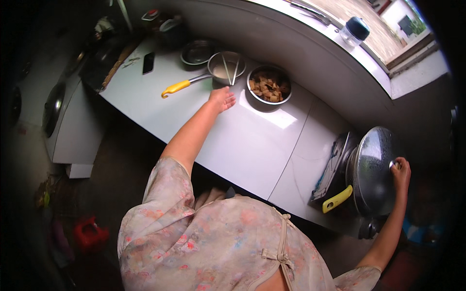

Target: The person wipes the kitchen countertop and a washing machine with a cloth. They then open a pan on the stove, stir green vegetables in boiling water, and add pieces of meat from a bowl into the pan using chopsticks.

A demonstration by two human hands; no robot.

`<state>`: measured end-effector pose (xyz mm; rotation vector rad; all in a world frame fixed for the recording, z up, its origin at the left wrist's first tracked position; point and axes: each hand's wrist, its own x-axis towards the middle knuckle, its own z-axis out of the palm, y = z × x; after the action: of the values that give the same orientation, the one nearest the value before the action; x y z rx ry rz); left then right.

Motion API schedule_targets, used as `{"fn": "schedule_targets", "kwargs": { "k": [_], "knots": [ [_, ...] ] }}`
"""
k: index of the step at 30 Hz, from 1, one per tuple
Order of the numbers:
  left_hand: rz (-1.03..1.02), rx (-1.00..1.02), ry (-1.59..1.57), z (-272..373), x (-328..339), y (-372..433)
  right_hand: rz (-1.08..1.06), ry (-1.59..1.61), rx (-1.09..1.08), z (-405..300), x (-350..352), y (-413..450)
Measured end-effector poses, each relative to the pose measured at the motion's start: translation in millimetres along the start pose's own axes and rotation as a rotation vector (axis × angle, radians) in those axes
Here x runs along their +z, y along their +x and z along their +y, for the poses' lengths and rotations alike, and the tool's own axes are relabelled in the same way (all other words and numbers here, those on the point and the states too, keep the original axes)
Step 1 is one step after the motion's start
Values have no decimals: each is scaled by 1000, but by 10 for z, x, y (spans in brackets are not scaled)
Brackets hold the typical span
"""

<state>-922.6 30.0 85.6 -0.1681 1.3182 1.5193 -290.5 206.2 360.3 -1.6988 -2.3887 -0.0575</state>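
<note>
My left hand (222, 99) reaches over the white counter (233, 138) with its fingers apart and nothing in it, just below a metal bowl (217, 58) that contains a pale liquid. Two light chopsticks (228, 71) lean in that bowl. A yellow-handled utensil (177, 87) extends from the bowl's left side. To the right of the hand stands a steel bowl of brown food chunks (269, 87). At the far right my right hand (400, 169) grips the knob of a glass lid (375, 167), which has droplets on it. The lid is on or just over a wok with a yellow-green handle (338, 199).
An empty-looking glass or metal bowl (197, 52) and a dark phone (148, 63) are at the back left. The wok stands by a gas stove (331, 171). On the window sill stands a dark-lidded jar (355, 31). A red plastic container (90, 234) is on the floor.
</note>
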Motion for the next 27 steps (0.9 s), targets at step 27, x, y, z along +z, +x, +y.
{"fn": "schedule_targets", "kwargs": {
  "k": [27],
  "knots": [
    [-352, 44, -114, -23, -478, -249, -168, 487, -33, -3266, 1733, -447]
  ]
}}
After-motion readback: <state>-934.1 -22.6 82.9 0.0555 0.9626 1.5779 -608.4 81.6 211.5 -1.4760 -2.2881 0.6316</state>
